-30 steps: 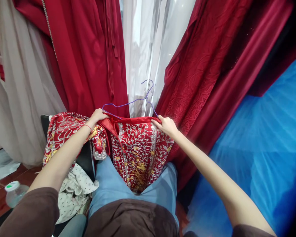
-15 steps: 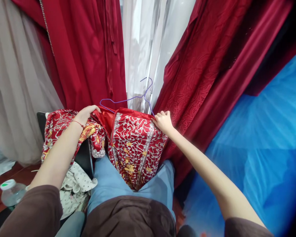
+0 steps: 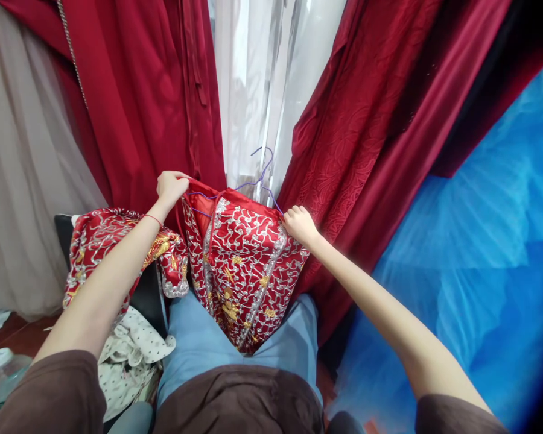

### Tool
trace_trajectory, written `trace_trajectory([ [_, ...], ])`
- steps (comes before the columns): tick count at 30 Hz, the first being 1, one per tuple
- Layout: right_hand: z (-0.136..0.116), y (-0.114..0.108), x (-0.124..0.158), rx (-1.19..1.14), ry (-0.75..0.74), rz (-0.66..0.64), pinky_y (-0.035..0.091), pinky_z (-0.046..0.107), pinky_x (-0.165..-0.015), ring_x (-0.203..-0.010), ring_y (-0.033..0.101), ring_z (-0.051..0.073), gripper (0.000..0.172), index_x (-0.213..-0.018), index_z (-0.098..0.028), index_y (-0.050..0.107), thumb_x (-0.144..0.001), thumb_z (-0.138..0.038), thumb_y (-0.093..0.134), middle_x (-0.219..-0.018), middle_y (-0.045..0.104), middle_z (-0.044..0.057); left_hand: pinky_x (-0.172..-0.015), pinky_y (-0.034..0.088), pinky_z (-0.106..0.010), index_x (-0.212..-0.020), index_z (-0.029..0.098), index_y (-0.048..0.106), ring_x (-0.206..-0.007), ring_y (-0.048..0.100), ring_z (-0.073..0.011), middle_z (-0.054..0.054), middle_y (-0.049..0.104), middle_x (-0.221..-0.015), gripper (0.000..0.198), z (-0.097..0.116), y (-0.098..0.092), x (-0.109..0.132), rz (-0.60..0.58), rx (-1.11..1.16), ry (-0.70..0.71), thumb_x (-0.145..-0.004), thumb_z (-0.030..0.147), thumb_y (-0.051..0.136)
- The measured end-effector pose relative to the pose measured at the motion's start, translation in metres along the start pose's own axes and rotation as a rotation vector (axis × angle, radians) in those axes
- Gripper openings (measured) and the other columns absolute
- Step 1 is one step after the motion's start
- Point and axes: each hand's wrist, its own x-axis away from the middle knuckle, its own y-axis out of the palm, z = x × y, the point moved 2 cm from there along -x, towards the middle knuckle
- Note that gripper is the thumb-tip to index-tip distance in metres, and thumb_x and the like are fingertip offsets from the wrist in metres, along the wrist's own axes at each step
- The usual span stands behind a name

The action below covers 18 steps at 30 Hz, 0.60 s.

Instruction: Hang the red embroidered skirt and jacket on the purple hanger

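Observation:
A red embroidered skirt (image 3: 247,259) with silver scrollwork and gold motifs hangs between my knees, its waistband stretched across in front of me. My left hand (image 3: 174,185) is closed on the left end of the waistband, and my right hand (image 3: 300,225) grips the right end. A thin purple wire hanger (image 3: 261,175) runs inside the waist opening with its hook standing up above it. To the left, a matching red embroidered garment (image 3: 100,241) lies over a black chair (image 3: 150,301), partly behind my left forearm.
Long red dresses (image 3: 154,90) hang at the left, with another red dress (image 3: 366,132) at the right. White fabric (image 3: 239,72) hangs between them. Blue tulle (image 3: 461,289) fills the right side. A polka-dot white cloth (image 3: 131,355) and a plastic bottle (image 3: 4,374) are at lower left.
My left hand has risen and taken hold of the waistband's left end, lifting it and spreading it over the hanger's left side. My right hand keeps its hold.

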Motion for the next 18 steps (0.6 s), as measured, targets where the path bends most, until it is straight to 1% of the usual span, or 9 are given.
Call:
trace_trajectory([
  [1,0.002,0.0,0.001,-0.007,0.009,0.001,0.034,0.038,-0.083,-0.098,0.055,0.03,0.035,-0.103,-0.006,0.073,-0.099,-0.019,0.04,-0.097,0.071,0.021,-0.088,0.052,-0.037,-0.107,0.016,0.076,-0.099,0.067,-0.0275,-0.011,0.076,-0.098,0.045,0.008,-0.002,0.005,0.021,-0.042,0.044,-0.071,0.022,0.051],
  [3,0.005,0.002,0.002,-0.029,0.032,0.01,0.034,0.038,-0.083,-0.098,0.056,0.03,0.036,-0.103,-0.006,0.072,-0.1,-0.021,0.04,-0.096,0.071,0.021,-0.094,0.05,-0.036,-0.106,0.02,0.079,-0.106,0.067,-0.0276,-0.008,0.077,-0.106,0.041,0.021,-0.004,0.018,0.027,-0.091,0.093,-0.072,0.022,0.056],
  [5,0.008,0.005,0.003,-0.052,0.049,0.022,0.033,0.037,-0.082,-0.098,0.057,0.03,0.038,-0.102,-0.006,0.072,-0.102,-0.026,0.04,-0.096,0.071,0.021,-0.094,0.05,-0.034,-0.107,0.021,0.08,-0.104,0.068,-0.0268,-0.007,0.078,-0.108,0.038,0.028,-0.003,0.029,-0.08,-0.156,0.209,-0.077,0.024,0.057],
  [7,0.011,0.008,0.004,-0.067,0.059,0.034,0.033,0.036,-0.081,-0.097,0.058,0.029,0.042,-0.101,-0.007,0.072,-0.104,-0.032,0.038,-0.095,0.072,0.02,-0.09,0.051,-0.032,-0.106,0.022,0.08,-0.101,0.069,-0.0262,-0.007,0.078,-0.108,0.034,0.031,-0.001,0.038,-0.195,-0.235,0.337,-0.083,0.031,0.058],
  [9,0.015,0.011,0.004,-0.073,0.072,0.042,0.034,0.035,-0.08,-0.095,0.059,0.028,0.046,-0.1,-0.008,0.071,-0.105,-0.036,0.035,-0.095,0.072,0.019,-0.087,0.05,-0.031,-0.106,0.023,0.08,-0.099,0.07,-0.0265,-0.007,0.078,-0.107,0.034,0.03,0.002,0.044,-0.256,-0.341,0.439,-0.088,0.04,0.058],
  [12,0.023,0.013,0.004,-0.075,0.078,0.034,0.035,0.034,-0.079,-0.092,0.061,0.026,0.048,-0.099,-0.011,0.07,-0.106,-0.041,0.034,-0.094,0.073,0.016,-0.081,0.048,-0.031,-0.108,0.024,0.078,-0.097,0.072,-0.0273,-0.009,0.078,-0.104,0.037,0.03,0.009,0.051,-0.251,-0.503,0.531,-0.093,0.047,0.053],
  [15,0.033,0.012,0.004,-0.102,0.068,0.03,0.035,0.031,-0.077,-0.089,0.062,0.023,0.043,-0.1,-0.015,0.068,-0.106,-0.041,0.035,-0.095,0.073,0.013,-0.076,0.046,-0.031,-0.111,0.024,0.075,-0.095,0.073,-0.0275,-0.011,0.078,-0.101,0.036,0.03,0.019,0.054,-0.242,-0.636,0.582,-0.097,0.043,0.047],
  [18,0.042,0.007,0.004,-0.149,0.055,0.076,0.036,0.03,-0.077,-0.088,0.061,0.023,0.04,-0.103,-0.016,0.066,-0.106,-0.038,0.032,-0.099,0.072,0.013,-0.073,0.044,-0.032,-0.116,0.023,0.071,-0.094,0.073,-0.0289,-0.014,0.077,-0.098,0.037,0.025,0.026,0.053,-0.232,-0.717,0.604,-0.1,0.036,0.041],
])
